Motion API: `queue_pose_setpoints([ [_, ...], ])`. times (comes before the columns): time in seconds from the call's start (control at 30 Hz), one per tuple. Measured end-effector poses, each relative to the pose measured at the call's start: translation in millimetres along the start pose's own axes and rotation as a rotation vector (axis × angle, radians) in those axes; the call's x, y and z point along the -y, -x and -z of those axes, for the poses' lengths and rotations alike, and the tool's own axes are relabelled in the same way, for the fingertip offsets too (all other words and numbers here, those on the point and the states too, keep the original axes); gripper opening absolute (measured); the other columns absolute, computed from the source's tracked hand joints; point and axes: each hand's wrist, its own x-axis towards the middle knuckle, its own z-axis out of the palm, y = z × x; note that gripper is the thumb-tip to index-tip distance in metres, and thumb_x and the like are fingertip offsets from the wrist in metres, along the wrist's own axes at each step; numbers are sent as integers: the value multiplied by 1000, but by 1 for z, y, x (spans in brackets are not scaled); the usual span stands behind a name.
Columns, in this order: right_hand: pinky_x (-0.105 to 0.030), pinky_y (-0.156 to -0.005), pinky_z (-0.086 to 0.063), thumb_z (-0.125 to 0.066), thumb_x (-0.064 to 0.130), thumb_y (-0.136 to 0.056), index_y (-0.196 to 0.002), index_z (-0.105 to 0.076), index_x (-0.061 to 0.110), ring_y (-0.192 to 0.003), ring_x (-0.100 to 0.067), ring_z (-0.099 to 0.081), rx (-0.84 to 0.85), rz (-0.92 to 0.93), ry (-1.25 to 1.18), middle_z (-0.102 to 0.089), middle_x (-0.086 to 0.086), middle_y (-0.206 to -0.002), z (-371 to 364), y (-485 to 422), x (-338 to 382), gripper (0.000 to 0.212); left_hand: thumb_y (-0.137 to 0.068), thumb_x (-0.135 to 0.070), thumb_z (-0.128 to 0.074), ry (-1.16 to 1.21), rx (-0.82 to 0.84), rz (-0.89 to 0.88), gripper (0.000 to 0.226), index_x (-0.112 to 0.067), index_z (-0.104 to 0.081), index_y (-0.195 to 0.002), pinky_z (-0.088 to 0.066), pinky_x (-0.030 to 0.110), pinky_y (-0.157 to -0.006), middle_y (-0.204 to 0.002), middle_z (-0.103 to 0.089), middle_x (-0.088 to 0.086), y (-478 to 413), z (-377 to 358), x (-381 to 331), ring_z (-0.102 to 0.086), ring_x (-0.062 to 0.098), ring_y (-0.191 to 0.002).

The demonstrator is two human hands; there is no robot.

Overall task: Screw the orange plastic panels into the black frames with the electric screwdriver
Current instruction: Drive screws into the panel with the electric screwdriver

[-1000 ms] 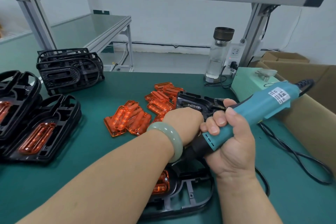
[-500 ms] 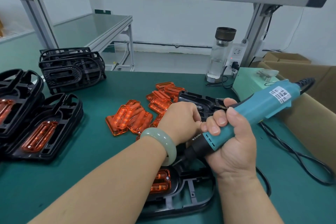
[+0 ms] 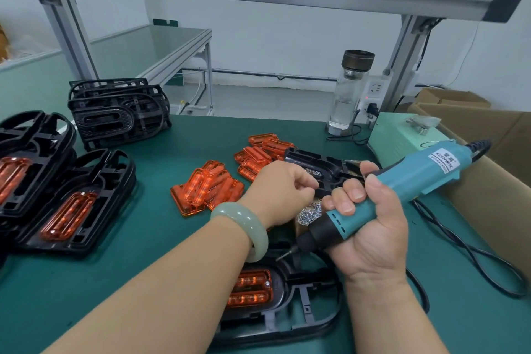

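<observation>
A black frame [image 3: 290, 322] lies flat on the green bench [image 3: 138, 273], close to the person. An orange panel [image 3: 250, 287] sits inside it on the left side. The blue screwdriver [image 3: 402, 184] is tilted over the frame, with its tip just above it, not touching. The right hand [image 3: 370, 230] has a tight grip round the screwdriver's handle. The left hand [image 3: 281, 190] is just past it, over a little pile of screws [image 3: 309, 214]. Its fingers are curled in with the tips together. I cannot see a screw in its grip. A pale green bracelet [image 3: 244, 227] is on that wrist. Loose orange panels [image 3: 209, 190] lie in heaps behind the hands. On the far left are frames with panels already in [image 3: 74, 204]. Behind those is a stack of empty frames [image 3: 117, 115]. A clear bottle [image 3: 349, 95] stands at the back edge.
</observation>
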Motion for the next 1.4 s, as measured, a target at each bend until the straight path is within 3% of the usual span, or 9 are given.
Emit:
queue_pose_setpoints([
  [0.13, -19, -53, -44, -55, 19, -79, -92, -55, 21, -44, -4, -43, -23, 24, -9, -45, 9, -56, -1, 1, -1, 13, -88, -20, -62, 384, -113, 141, 13, -22, -66, -75, -43, 12, -48, -56, -65, -10, 17, 13, 4, -64, 0, -55],
  [0.37, -19, -54, -44, -54, 20, -80, -90, -55, 24, -46, -5, -43, -102, 26, -69, -46, 10, -59, -8, 5, -5, 11, -84, 0, -61, 1032, -269, 404, 14, -12, -67, -89, -45, 13, -43, -62, -67, -1, 76, 46, 16, -64, 7, -56],
  [0.5, -21, -57, -44, -56, 20, -85, -89, -55, 24, -48, -4, -45, -190, 32, -120, -46, 11, -61, -10, 7, -9, 6, -64, -7, -66, 1261, -343, 486, 26, -6, -65, -90, -47, 12, -41, -63, -66, 5, 106, 48, 18, -65, 11, -53],
  [0.6, -20, -58, -45, -52, 22, -93, -88, -54, 24, -48, -4, -46, -268, 39, -142, -46, 12, -62, -12, 8, -10, 6, -62, -14, -66, 1294, -335, 547, 15, -7, -69, -76, -45, 12, -38, -65, -67, 7, 116, 46, 16, -64, 11, -51],
  [0.7, -18, -56, -46, -60, 23, -82, -83, -54, 23, -48, -3, -46, -293, 35, -172, -46, 11, -63, -14, 8, -10, 6, -64, -15, -67, 1291, -245, 591, 9, -9, -73, -62, -45, 13, -36, -66, -67, 10, 119, 41, 12, -64, 12, -50],
  [1.0, -18, -58, -47, -65, 28, -74, -85, -54, 23, -50, -3, -48, -295, 13, -194, -47, 11, -64, -15, 10, -10, 16, -63, -12, -65, 1419, -55, 628, 12, -7, -76, -63, -48, 14, -37, -66, -67, 12, 118, 35, 6, -65, 16, -50],
  [1.4, -17, -57, -48, -64, 28, -75, -81, -54, 23, -51, -3, -47, -274, 4, -183, -47, 11, -65, -16, 11, -13, 12, -68, -12, -61, 1416, 17, 577, 15, -7, -74, -61, -47, 14, -37, -65, -66, 12, 120, 34, 5, -64, 15, -50],
])
